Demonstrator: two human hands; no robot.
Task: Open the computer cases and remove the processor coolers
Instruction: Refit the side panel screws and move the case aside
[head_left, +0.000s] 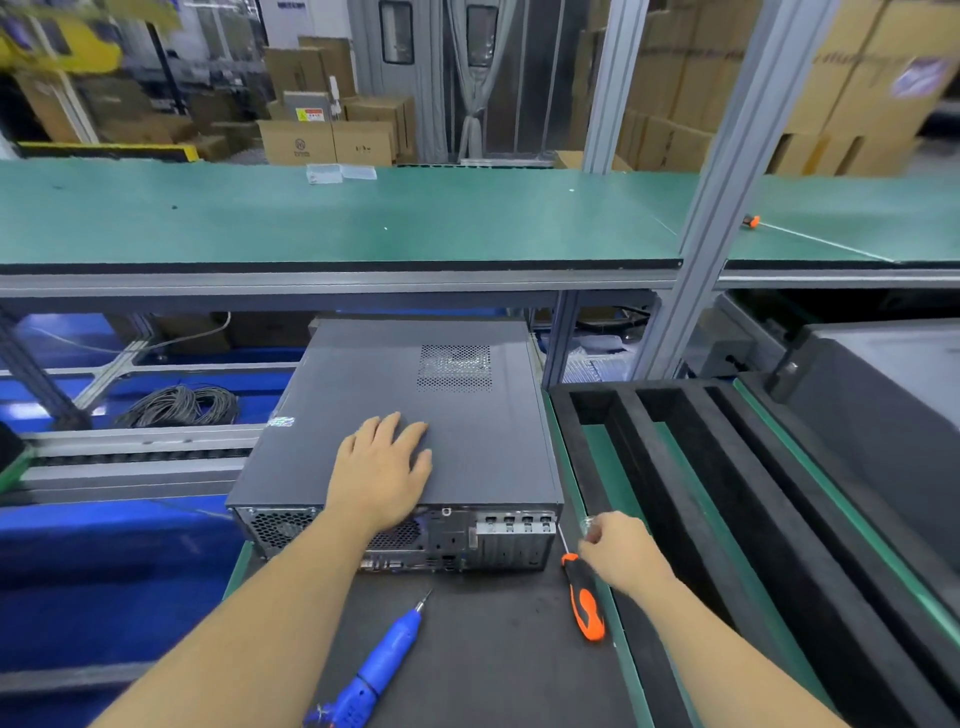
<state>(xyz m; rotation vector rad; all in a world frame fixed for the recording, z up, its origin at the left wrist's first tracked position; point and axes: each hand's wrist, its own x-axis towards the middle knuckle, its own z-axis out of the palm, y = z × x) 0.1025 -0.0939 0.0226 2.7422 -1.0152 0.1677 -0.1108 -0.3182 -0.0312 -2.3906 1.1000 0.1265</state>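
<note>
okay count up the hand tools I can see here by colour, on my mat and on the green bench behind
Blue: 1, the electric screwdriver on the black mat.
Orange and black: 2, the screwdriver on the mat beside the right hand, and a second screwdriver on the green bench behind.
Total: 3.

2 bare forearms, no sleeves or gloves.
</note>
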